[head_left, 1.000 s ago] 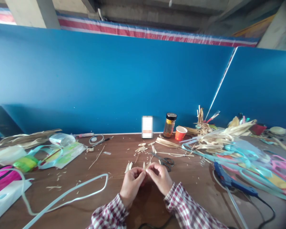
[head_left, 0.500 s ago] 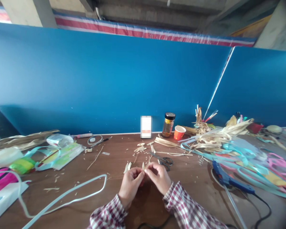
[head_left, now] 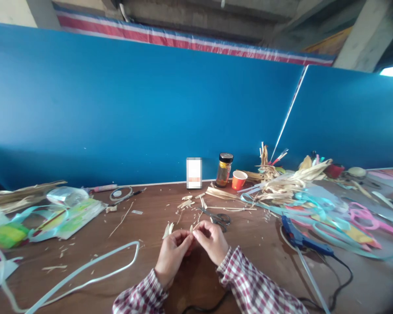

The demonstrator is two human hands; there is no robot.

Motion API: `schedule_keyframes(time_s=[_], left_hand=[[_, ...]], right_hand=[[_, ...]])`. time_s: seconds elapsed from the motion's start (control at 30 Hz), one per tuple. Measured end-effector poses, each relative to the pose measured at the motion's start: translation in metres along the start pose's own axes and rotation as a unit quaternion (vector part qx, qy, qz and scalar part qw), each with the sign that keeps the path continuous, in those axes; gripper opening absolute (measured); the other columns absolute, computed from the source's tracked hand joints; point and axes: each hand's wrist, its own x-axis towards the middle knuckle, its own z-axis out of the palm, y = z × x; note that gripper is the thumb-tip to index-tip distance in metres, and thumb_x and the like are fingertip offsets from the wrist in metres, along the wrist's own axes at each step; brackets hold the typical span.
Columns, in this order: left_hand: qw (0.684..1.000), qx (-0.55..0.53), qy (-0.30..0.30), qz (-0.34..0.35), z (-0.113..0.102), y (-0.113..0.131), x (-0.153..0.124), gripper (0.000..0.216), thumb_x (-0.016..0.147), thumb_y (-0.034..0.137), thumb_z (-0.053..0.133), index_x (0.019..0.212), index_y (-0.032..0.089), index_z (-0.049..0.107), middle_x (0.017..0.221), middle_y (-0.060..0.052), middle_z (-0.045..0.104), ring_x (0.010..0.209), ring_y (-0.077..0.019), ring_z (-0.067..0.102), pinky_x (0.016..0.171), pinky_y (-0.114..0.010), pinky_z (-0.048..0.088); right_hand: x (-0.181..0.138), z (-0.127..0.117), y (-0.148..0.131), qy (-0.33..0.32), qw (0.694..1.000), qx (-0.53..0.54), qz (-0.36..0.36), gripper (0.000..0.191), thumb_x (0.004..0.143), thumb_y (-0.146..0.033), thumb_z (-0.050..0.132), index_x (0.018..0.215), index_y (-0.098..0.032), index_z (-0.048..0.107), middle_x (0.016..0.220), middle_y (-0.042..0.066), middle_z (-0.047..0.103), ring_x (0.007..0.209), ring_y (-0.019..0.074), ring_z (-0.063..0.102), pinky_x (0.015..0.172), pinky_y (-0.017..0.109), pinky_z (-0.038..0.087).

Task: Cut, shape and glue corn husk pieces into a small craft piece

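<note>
My left hand point(head_left: 174, 252) and my right hand point(head_left: 212, 240) meet over the near middle of the table, thumbs and fingertips pinched together. Between the fingertips a small pale piece of dried husk point(head_left: 191, 228) pokes up; most of it is hidden by the fingers. Just beyond my left hand lie a few pale husk pieces point(head_left: 168, 230). Dark-handled scissors point(head_left: 222, 220) rest on the table past my right hand, with husk scraps point(head_left: 186, 203) scattered farther back.
A blue glue gun point(head_left: 303, 240) with its cord lies to the right, near pink scissors point(head_left: 363, 216) and a heap of husk strips point(head_left: 288, 185). A lidded jar point(head_left: 224, 172) and red paper cup point(head_left: 239, 180) stand at the back. A white tube point(head_left: 94, 266) loops at left.
The view has turned slightly to the right, so everything sits farther left. Both hands keep their pinch, and the husk piece shows less above the fingertips.
</note>
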Motion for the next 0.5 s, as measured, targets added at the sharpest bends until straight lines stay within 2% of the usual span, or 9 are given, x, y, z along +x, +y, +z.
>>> schedule_keyframes(time_s=[0.33, 0.5], left_hand=[[0.998, -0.06, 0.018, -0.018, 0.0004, 0.0009, -0.0026, 0.027, 0.064, 0.038, 0.073, 0.071, 0.014, 0.064, 0.061, 0.001, 0.061, 0.05, -0.0061, 0.048, 0.047, -0.016, 0.04], [0.992, -0.1, 0.066, -0.038, -0.0012, 0.0005, 0.0001, 0.031, 0.059, 0.038, 0.077, 0.071, 0.013, 0.061, 0.065, -0.001, 0.065, 0.053, -0.0075, 0.054, 0.05, -0.017, 0.045]], right_hand=[[0.0008, -0.001, -0.007, -0.003, 1.0, -0.003, -0.004, 0.018, 0.082, -0.025, 0.053, 0.069, -0.015, 0.061, 0.064, 0.001, 0.062, 0.058, 0.0121, 0.054, 0.058, 0.022, 0.042], [0.0026, -0.0026, 0.0011, 0.043, 0.998, -0.043, 0.0, 0.018, 0.081, -0.028, 0.054, 0.07, -0.016, 0.059, 0.066, 0.002, 0.062, 0.06, 0.0139, 0.054, 0.057, 0.023, 0.043]])
